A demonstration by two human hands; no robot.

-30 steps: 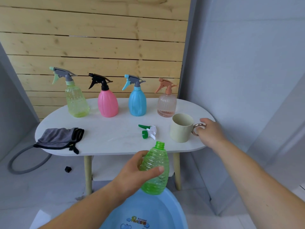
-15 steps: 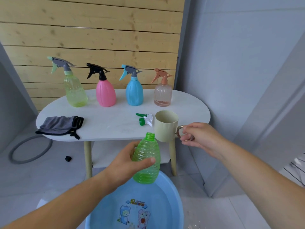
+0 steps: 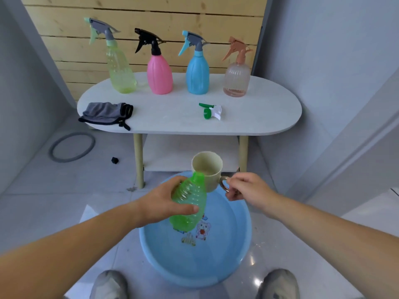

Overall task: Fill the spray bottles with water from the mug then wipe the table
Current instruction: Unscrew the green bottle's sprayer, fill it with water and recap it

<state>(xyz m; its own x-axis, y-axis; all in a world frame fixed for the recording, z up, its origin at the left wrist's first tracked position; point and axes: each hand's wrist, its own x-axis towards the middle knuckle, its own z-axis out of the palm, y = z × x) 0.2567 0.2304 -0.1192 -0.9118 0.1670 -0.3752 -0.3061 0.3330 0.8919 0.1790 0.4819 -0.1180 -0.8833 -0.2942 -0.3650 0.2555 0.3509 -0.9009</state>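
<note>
**A:** From the head view, what is new?

**B:** The mug (image 3: 207, 172) is off the table (image 3: 259, 117), where it stood a second ago. It now hangs over the far rim of the blue basin (image 3: 241, 251). The right hand (image 3: 244, 187) pinches its handle, fingers curled tight round the ring.

**A:** And the bottle?

**B:** The green bottle (image 3: 190, 205), uncapped, has dropped lower and sits over the basin too. It is tilted, with its neck against the mug's near wall; I cannot tell if they touch. The left hand (image 3: 159, 203) wraps its belly, thumb across the front.

**A:** So pouring comes next?

**B:** I judge so. The mug is upright and nothing flows yet. The spray head (image 3: 210, 111) and the cloth (image 3: 105, 113) lie on the table beyond the basin.
</note>
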